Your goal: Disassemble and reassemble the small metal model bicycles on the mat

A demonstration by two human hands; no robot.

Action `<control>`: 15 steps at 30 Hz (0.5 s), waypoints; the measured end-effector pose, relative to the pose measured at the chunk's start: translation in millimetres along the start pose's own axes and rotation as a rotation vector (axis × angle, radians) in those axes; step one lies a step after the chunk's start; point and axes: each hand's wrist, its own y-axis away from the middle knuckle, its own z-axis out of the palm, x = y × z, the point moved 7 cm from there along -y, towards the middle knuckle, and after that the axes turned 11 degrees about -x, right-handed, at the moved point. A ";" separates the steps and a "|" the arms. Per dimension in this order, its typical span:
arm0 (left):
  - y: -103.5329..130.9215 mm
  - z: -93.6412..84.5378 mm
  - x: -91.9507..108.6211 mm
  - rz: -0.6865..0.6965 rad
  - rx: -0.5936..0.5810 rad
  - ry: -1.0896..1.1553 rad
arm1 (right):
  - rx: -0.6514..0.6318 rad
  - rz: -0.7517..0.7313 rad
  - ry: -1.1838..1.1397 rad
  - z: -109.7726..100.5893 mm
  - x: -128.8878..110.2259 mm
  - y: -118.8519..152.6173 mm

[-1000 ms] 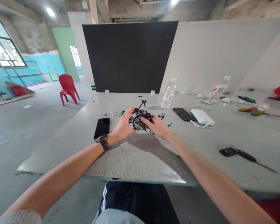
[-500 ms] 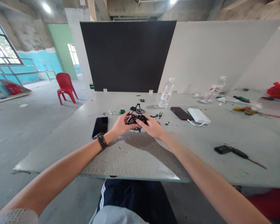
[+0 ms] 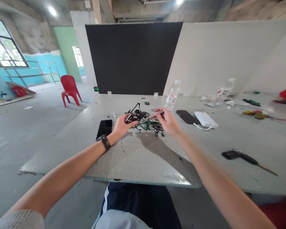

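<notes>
My left hand (image 3: 121, 125) grips a small black model bicycle (image 3: 133, 122) by one of its spoked wheels, fingers behind and thumb in front. Its dark frame slants up and to the right, with another wheel at the far end. My right hand (image 3: 168, 122) is raised to the right, its thumb and fingers pinching a small dark piece (image 3: 161, 113) whose kind I cannot make out. Below and between the hands lies a green model bicycle (image 3: 147, 124) on the table, partly hidden by the right hand, with small green and silver parts around its wheel.
On the grey table (image 3: 105, 168) a phone (image 3: 104, 128) lies left, near my wristwatch. To the right are a water bottle (image 3: 173, 95), a dark phone (image 3: 187, 116), a white power bank (image 3: 205, 120), and a screwdriver (image 3: 257, 163) beside a key fob (image 3: 230, 154). A black panel (image 3: 133, 58) stands behind.
My right hand has left the black model bicycle and moved up and right with a small dark piece. My left hand still holds the bicycle. The green bicycle beneath now shows.
</notes>
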 end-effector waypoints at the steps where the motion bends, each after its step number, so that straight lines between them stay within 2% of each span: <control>1: 0.0 0.3 -0.3 0.002 -0.006 0.000 | 0.006 -0.004 0.042 -3.2 -0.5 0.2; 8: -1.7 1.6 -7.9 0.000 -0.034 -0.027 | -0.036 0.096 0.280 -14.0 16.0 -1.8; 10: -1.8 0.6 -10.7 -0.017 -0.023 -0.037 | -0.107 0.130 0.363 -15.3 23.4 -1.9; 15: -2.6 -1.2 -22.9 -0.070 0.010 0.005 | -0.392 0.197 0.461 -12.0 39.6 3.8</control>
